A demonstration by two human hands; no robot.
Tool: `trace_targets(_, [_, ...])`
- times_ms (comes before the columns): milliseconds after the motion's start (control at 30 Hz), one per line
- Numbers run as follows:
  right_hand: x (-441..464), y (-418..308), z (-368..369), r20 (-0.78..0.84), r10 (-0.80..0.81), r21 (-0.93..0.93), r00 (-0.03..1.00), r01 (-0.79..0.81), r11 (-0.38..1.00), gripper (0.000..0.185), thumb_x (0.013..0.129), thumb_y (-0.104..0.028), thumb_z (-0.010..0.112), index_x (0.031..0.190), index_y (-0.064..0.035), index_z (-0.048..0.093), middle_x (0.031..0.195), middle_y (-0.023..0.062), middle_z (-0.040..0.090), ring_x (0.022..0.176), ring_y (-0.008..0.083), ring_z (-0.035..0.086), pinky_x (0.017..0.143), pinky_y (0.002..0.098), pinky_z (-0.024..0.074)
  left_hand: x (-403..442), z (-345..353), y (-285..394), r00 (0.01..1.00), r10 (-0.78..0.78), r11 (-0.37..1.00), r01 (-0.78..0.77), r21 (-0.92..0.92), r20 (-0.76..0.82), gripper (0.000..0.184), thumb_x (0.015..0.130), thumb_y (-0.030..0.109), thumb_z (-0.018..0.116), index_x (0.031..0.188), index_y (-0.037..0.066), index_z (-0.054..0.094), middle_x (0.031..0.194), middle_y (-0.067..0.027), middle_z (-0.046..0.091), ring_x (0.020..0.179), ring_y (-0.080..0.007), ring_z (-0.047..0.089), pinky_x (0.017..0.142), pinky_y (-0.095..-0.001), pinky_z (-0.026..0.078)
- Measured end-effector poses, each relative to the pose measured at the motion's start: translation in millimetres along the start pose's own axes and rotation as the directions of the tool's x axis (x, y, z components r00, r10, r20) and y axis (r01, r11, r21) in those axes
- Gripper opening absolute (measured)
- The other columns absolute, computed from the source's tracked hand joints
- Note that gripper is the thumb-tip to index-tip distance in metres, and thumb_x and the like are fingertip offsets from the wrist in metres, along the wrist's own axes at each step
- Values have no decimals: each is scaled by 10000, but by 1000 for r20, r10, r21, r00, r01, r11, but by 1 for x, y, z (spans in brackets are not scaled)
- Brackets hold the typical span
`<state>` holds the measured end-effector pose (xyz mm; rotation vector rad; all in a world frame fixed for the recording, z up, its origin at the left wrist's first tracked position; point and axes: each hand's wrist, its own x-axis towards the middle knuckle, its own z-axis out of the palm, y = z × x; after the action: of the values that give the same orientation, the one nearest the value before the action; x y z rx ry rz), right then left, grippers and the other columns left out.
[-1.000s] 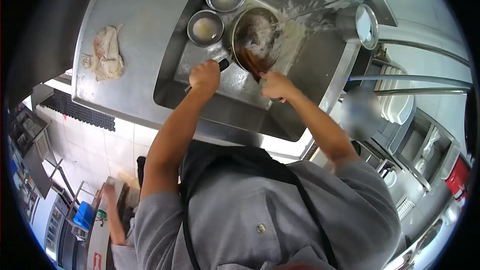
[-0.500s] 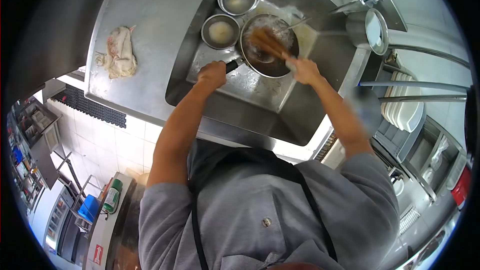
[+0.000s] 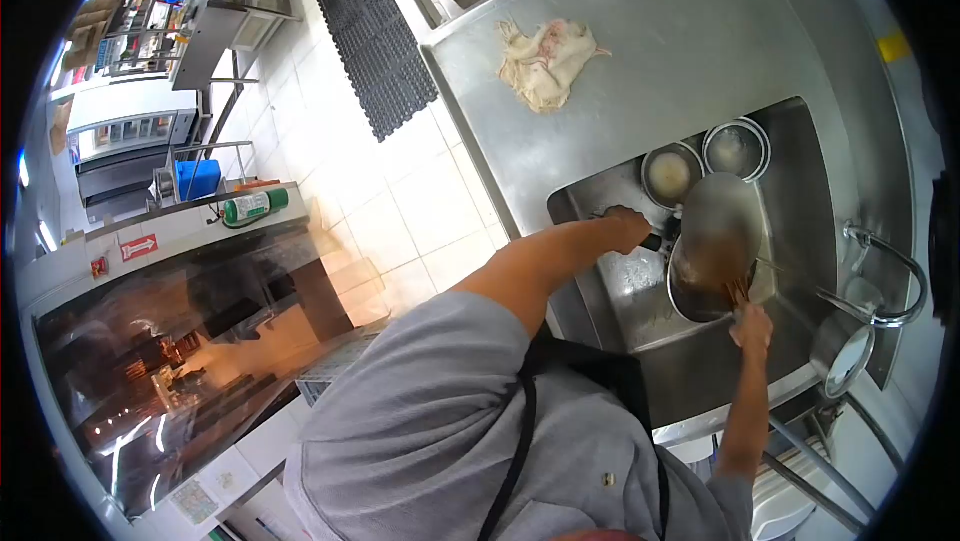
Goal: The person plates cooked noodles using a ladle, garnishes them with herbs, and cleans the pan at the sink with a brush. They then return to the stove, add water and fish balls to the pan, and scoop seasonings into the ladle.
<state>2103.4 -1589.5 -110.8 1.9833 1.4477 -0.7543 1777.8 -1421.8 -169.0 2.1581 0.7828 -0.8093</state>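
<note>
My left hand (image 3: pixel 628 229) is closed around the black handle (image 3: pixel 652 241) of a round metal pan (image 3: pixel 676 293) in the sink. In my right hand (image 3: pixel 752 326) is a brown bamboo brush (image 3: pixel 737 293), its bristle end inside the pan. Brownish liquid and the pan's inner surface are smeared by motion. The pan looks tilted, with the brown patch toward my right hand. Beside it in the sink stand a metal bowl (image 3: pixel 672 177) with cloudy, pale contents and a second metal bowl (image 3: pixel 737 150).
A steel sink (image 3: pixel 800 226) surrounds the pans, with a curved faucet (image 3: pixel 905 291) on its right. A crumpled, stained cloth (image 3: pixel 548 66) lies on the steel counter (image 3: pixel 640 41). A metal pot (image 3: pixel 848 356) is at the sink's right edge. A black mat (image 3: pixel 372 51) covers part of the floor.
The view has turned, bringing more floor and the glass-fronted area into sight at left. The pan has tipped, and the brush has moved to the pan's edge near my right hand.
</note>
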Motion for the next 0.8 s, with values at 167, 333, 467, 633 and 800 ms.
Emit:
trace_targets(167, [-28,11,-14,195,-359,-14,913,368,930,806,670,-43,684,1413,-308,519,1010,191,691,996,367,658,869,467,541,-3,-8,0,997,-64,998,64,7,41,290,746,96,729,1032,53,714,1103,-132,705,1024,-296,688,839,-445,563])
trace_targets(333, [-20,-31,-4,93,-226,-55,970,232,971,848,651,-28,706,1429,-299,504,1007,163,699,971,353,671,870,469,547,13,23,8,997,-55,998,54,-15,-51,232,783,118,691,1008,63,716,1060,-125,710,1004,-294,691,830,-444,561])
trace_targets(467, [-29,13,6,258,-75,-123,963,110,986,719,656,-72,786,1333,-196,580,1096,157,669,983,338,667,860,472,545,56,87,-49,905,217,975,-222,30,-367,221,766,88,609,969,61,695,908,-160,699,917,-327,689,783,-444,562])
trace_targets(633, [-26,-44,-4,27,-188,89,982,185,979,559,733,-116,737,1276,-148,608,1038,163,688,958,347,673,814,454,552,12,-14,3,999,-14,999,15,31,-40,250,824,99,606,1057,35,668,1107,-197,685,1045,-357,672,891,-457,538])
trace_targets(800, [-12,-10,6,-62,-4,21,998,6,1000,499,735,-118,741,1223,-163,645,998,109,718,948,313,703,792,410,585,0,-18,1,996,-80,991,73,114,51,257,828,84,631,1077,35,669,1131,-188,682,1068,-346,668,916,-446,536])
